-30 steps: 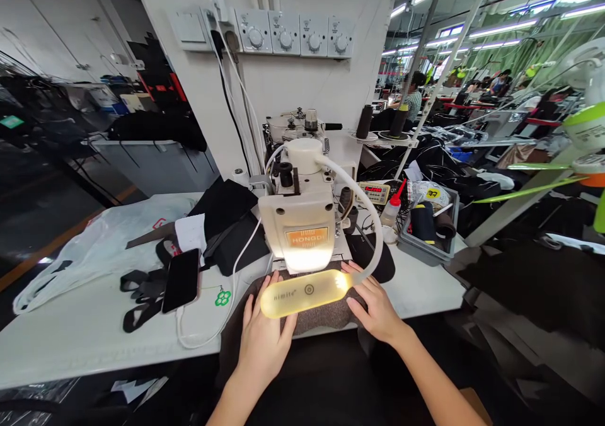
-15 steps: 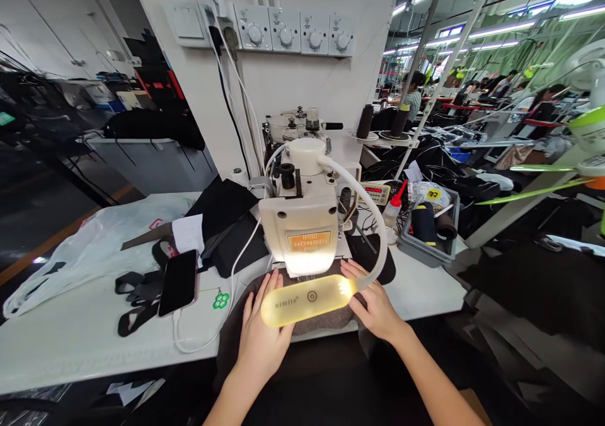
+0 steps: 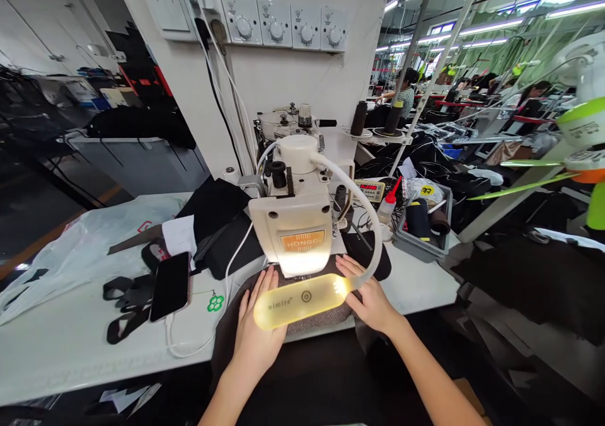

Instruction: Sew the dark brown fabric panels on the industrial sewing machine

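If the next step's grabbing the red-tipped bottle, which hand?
Right, probably: the right hand rests on the brown fabric, nearer the red-tipped bottle; the left hand is farther.

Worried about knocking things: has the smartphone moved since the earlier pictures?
No: against the sewing machine, the smartphone stays put; only the camera view shifted.

View slightly farther to the right now, with phone [image 3: 170,286] and sewing machine [image 3: 288,215] closer to its left edge.

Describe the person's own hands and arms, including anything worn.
The left hand and right hand wear no gloves, and the forearms show no sleeves. No watch, bracelet or ring is visible, though the lamp partly hides the left hand.
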`<state>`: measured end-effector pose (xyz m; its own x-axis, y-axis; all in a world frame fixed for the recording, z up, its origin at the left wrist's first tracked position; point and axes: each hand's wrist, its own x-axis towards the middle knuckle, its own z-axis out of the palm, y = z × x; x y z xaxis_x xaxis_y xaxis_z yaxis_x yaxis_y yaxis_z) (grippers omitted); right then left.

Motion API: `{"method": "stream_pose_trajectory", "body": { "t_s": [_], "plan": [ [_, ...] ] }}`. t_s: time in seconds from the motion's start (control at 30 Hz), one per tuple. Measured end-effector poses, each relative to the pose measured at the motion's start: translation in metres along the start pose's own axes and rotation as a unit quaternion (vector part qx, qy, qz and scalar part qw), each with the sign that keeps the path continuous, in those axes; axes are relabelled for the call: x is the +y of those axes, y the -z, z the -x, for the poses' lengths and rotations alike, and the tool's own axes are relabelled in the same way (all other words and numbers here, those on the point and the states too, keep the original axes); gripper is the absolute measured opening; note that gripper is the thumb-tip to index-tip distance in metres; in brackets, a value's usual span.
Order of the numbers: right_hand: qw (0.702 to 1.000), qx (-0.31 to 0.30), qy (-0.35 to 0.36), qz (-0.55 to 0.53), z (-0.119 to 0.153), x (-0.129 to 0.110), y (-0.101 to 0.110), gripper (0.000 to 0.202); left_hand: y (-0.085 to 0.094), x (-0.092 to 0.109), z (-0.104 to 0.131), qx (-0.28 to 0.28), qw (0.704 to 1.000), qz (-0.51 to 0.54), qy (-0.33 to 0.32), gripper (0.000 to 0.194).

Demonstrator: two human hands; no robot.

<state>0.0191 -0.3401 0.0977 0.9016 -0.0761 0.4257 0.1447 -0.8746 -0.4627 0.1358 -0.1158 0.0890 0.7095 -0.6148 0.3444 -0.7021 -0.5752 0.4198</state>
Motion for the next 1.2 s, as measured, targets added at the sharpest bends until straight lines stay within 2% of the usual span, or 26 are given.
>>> {"method": "stream_pose_trajectory", "body": {
  "t_s": [0.17,0.3,0.37,0.6,0.9,1.03,1.2],
  "plan": [
    [0.999,0.016,0.012,0.031,0.0,-0.002,-0.001,0.046,0.005,0.002,-0.002,-0.02,1.0,-0.011,0.013,0.054],
    [0.99,0.113,0.028,0.078,0.005,-0.008,-0.008,0.043,0.014,0.006,-0.005,-0.05,0.998,-0.044,0.004,0.052],
    [0.985,0.139,0.026,0.101,0.009,-0.013,-0.01,0.041,0.018,0.009,-0.006,-0.059,0.996,-0.066,-0.008,0.05],
    [0.99,0.038,-0.008,0.136,0.015,-0.026,-0.005,0.052,0.022,0.02,-0.015,-0.044,0.994,-0.092,-0.042,0.045],
    [0.988,0.01,-0.016,0.152,0.015,-0.026,-0.002,0.051,0.018,0.023,-0.016,-0.036,0.994,-0.079,-0.065,0.049],
    [0.988,0.008,-0.005,0.157,0.014,-0.025,-0.002,0.051,0.011,0.008,-0.012,-0.02,0.99,-0.111,-0.09,0.048],
    [0.987,-0.021,0.015,0.159,0.006,-0.033,-0.002,0.056,0.001,-0.03,-0.001,-0.023,0.976,-0.178,-0.122,0.064]
  ]
}}
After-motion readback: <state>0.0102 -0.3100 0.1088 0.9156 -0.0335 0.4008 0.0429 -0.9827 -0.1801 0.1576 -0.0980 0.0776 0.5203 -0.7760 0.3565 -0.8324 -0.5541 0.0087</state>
